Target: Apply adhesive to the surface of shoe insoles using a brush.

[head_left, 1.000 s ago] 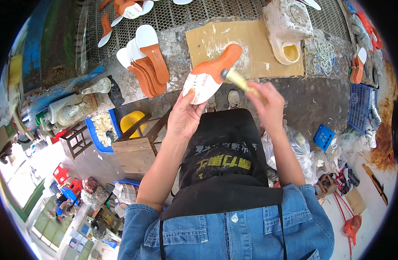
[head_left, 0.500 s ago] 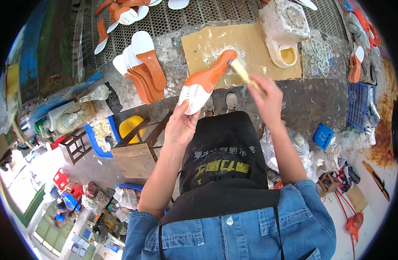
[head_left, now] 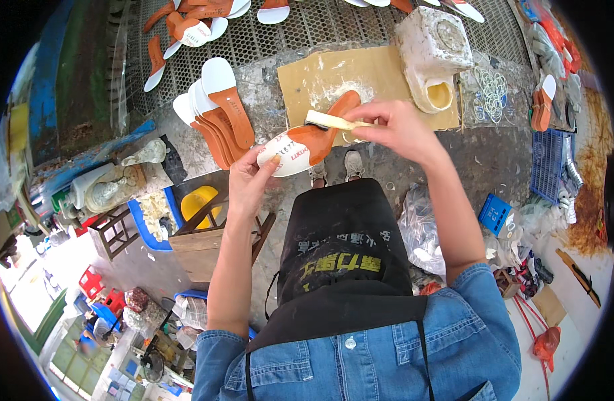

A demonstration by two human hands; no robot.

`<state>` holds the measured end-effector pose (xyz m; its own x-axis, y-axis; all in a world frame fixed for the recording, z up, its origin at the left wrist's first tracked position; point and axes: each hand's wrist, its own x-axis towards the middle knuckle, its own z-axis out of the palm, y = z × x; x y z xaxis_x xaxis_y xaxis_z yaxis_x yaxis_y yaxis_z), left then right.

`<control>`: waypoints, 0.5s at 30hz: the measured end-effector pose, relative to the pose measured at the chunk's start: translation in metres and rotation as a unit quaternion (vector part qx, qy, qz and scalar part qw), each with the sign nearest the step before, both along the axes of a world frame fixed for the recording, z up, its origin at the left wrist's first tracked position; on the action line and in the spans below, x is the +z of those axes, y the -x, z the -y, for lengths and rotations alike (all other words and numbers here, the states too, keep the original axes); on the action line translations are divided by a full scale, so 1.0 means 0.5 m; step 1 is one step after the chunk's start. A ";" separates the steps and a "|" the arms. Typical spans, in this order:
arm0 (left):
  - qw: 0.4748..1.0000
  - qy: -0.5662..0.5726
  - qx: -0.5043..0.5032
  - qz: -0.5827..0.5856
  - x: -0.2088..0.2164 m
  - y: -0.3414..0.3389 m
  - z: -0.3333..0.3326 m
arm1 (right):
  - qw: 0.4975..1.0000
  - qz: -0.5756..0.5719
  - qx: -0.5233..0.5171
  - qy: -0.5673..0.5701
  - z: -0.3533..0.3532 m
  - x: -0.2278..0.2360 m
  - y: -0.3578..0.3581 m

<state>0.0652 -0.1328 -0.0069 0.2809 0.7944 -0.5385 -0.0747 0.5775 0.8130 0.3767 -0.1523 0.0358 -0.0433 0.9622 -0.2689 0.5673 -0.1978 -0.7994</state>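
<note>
My left hand (head_left: pixel 249 182) pinches the white forefoot end of an insole (head_left: pixel 305 139), thumb on top. The rest of this insole is orange-brown and looks shiny, pointing up and right over the front edge of a brown cardboard sheet (head_left: pixel 370 67). In my right hand (head_left: pixel 395 128) is a flat brush (head_left: pixel 335 120) with a pale handle, gripped between thumb and fingers. Its dark bristle end lies against the insole's middle. Left of the cardboard, several more insoles (head_left: pixel 234 113) lie fanned in a stack on the bench.
A crusted white pot (head_left: pixel 430 43) with a yellowish opening stands on the cardboard's right side. Beyond is a metal mesh (head_left: pixel 320 30) bearing scattered insoles. Rubber bands (head_left: pixel 490 93) lie at right. Left below are a blue bin (head_left: pixel 146 227) of scraps and a wooden stool (head_left: pixel 203 247).
The insole has turned flatter and shifted left with my left hand. My right hand has swung the brush from the insole's narrow far end to its middle.
</note>
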 end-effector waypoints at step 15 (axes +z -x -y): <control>0.928 0.232 0.158 0.244 -0.023 -0.041 0.071 | 0.968 -0.019 -0.245 -0.060 0.136 -0.098 -0.009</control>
<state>0.0859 -0.1685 -0.0183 0.3736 0.5938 -0.7126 -0.5944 0.7430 0.3075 0.3814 -0.2203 -0.0131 0.4176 0.8944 -0.1603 0.3992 -0.3391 -0.8519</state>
